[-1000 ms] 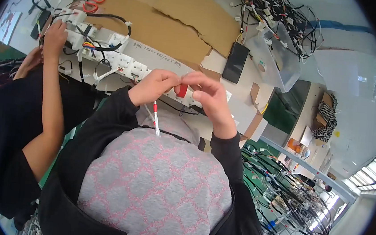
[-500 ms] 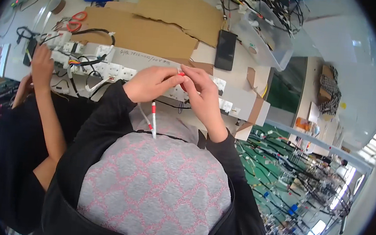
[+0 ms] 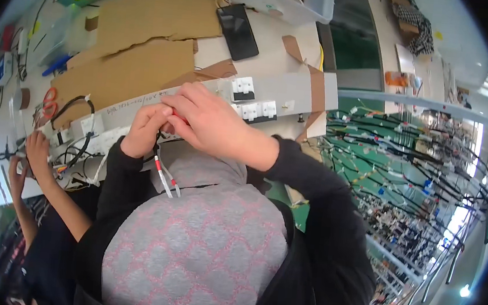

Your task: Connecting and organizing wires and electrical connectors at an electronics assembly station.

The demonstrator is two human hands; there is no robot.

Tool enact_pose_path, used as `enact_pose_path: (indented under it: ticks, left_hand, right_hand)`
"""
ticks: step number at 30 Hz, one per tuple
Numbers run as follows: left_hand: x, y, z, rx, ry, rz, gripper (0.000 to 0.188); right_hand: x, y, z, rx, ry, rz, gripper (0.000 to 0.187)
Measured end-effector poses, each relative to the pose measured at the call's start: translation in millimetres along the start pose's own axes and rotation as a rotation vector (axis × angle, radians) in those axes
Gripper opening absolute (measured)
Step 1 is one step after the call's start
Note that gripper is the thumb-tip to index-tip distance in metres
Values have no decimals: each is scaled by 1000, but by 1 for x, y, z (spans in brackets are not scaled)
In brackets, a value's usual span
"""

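My left hand is closed, thumb and fingertips pinched together in front of the long white board. From between my hands hangs a thin dark cable, its split ends banded in red and white and dangling over my lap. My right hand comes across from the right, its fingers curled against the left fingertips. A bit of a small red piece shows between the hands; most of it is hidden. White connector blocks are fixed on the board just beyond my right hand.
A co-worker's hands work at the board's left end, near wired connectors. Brown cardboard, a black phone, red-handled scissors and a clear plastic bin lie beyond. Bundled cables hang at the right.
The view has shifted, so the board and phone sit differently in it. My right hand has turned over toward the left hand, covering more of the red piece. The banded cable ends still hang down.
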State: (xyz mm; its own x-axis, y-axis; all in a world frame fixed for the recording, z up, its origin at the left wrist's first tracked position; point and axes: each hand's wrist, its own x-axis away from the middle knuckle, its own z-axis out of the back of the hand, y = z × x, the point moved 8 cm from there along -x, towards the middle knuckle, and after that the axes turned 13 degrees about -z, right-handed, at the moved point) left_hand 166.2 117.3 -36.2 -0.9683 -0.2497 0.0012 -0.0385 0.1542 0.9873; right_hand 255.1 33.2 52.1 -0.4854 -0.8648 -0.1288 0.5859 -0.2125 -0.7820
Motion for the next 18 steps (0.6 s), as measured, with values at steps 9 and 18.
enact_pose_path:
  ticks: [9, 18]
  left_hand:
    - [-10, 4, -15, 238, 104, -172, 42]
    - [-6, 5, -19, 291, 31, -192, 41]
  right_hand:
    - [-18, 13, 4, 399, 62, 217, 19]
    - [-42, 206, 137, 408, 153, -300, 31]
